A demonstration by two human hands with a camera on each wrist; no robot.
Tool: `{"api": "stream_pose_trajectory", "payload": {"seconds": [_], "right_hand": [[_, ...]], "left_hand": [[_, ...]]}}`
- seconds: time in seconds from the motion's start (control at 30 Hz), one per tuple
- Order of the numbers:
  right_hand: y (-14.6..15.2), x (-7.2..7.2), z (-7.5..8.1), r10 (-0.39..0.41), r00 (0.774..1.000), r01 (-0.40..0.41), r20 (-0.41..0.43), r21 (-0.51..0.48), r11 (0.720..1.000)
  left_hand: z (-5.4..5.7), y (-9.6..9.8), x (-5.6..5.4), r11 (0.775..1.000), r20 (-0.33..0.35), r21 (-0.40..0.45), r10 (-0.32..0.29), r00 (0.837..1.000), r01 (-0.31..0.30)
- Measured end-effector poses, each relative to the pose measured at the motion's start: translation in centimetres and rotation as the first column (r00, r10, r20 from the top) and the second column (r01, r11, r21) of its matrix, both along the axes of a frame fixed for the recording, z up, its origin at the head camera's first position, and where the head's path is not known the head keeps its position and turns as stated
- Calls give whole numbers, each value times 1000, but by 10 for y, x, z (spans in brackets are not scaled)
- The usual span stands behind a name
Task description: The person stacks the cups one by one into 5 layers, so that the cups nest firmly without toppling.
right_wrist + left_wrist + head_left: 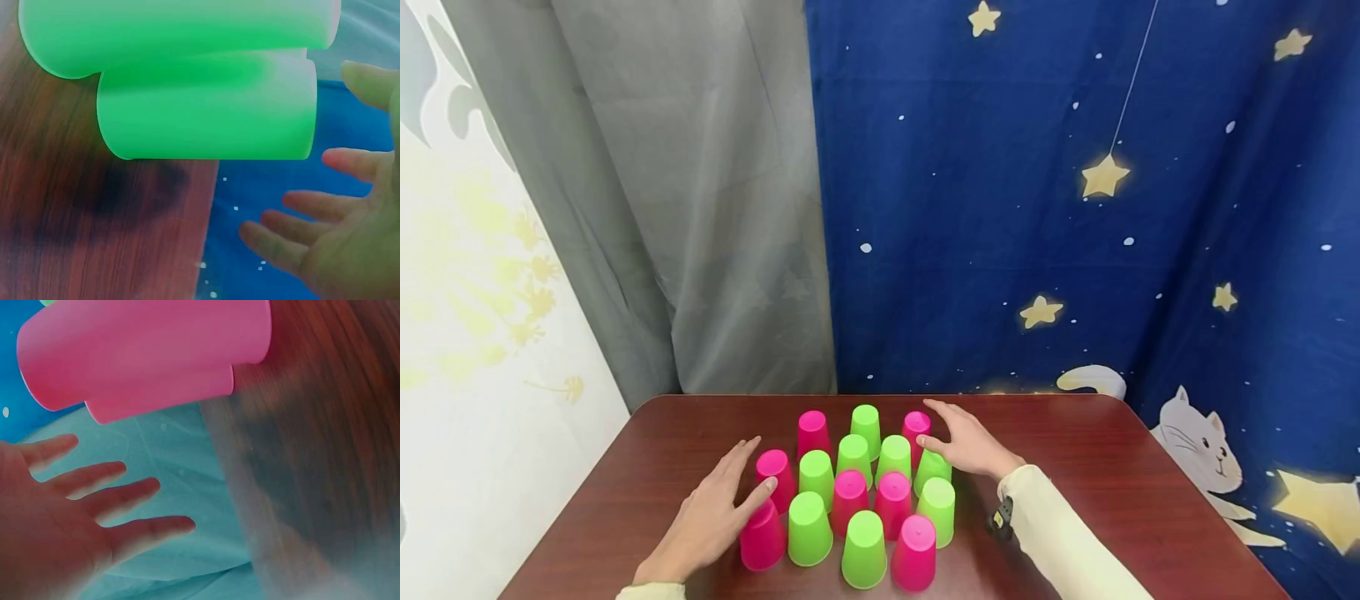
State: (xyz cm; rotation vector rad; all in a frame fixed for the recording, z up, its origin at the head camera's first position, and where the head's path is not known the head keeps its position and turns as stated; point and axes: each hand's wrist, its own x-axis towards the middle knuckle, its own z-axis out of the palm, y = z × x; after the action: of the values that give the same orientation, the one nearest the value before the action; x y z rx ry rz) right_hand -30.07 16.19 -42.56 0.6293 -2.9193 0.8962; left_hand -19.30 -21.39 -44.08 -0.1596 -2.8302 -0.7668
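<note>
Pink and green plastic cups stand upside down in a close group on the table. My left hand (pixel 706 518) is at the group's left side, fingers extended, nearest a front-left pink cup (pixel 763 537); its thumb overlaps that cup's top in the head view, and I cannot tell if they touch. In the left wrist view its spread fingers are apart from the pink cup (pixel 144 350). On the far right, my right hand (pixel 972 446) reaches over a partly covered green cup (pixel 934 475) and beside a pink cup (pixel 915 425). The right wrist view shows its fingers spread, apart from a green cup (pixel 209 109).
The dark red-brown wooden table (pixel 1075 517) has rounded far corners. Behind it hang a grey curtain (pixel 730 250) and a blue star-patterned curtain (pixel 970 208). A small black device (pixel 1002 518) is on the right wrist, by the cream sleeve (pixel 1060 533).
</note>
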Motion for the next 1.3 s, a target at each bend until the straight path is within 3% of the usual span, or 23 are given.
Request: {"api": "stream_pose_trajectory", "payload": {"seconds": [0.27,0.67,0.9,1.07,1.3], "right_hand": [[-1,-17,-9,39,996,-33,76,-67,997],[-7,-29,-10,112,989,-101,95,-115,988],[-10,-37,-9,123,989,-114,79,-107,988],[-11,-43,-3,112,989,-102,101,-100,990],[-17,-62,13,122,984,-111,132,-91,990]], "left_hand": [[-8,-7,-3,995,-47,94,-28,998,32],[-14,-14,-15,982,105,189,5,995,-25],[-16,-13,-16,976,101,216,-5,995,-17],[-16,-11,-17,974,63,225,12,998,-26],[-16,-12,-18,967,86,254,15,996,-36]]}}
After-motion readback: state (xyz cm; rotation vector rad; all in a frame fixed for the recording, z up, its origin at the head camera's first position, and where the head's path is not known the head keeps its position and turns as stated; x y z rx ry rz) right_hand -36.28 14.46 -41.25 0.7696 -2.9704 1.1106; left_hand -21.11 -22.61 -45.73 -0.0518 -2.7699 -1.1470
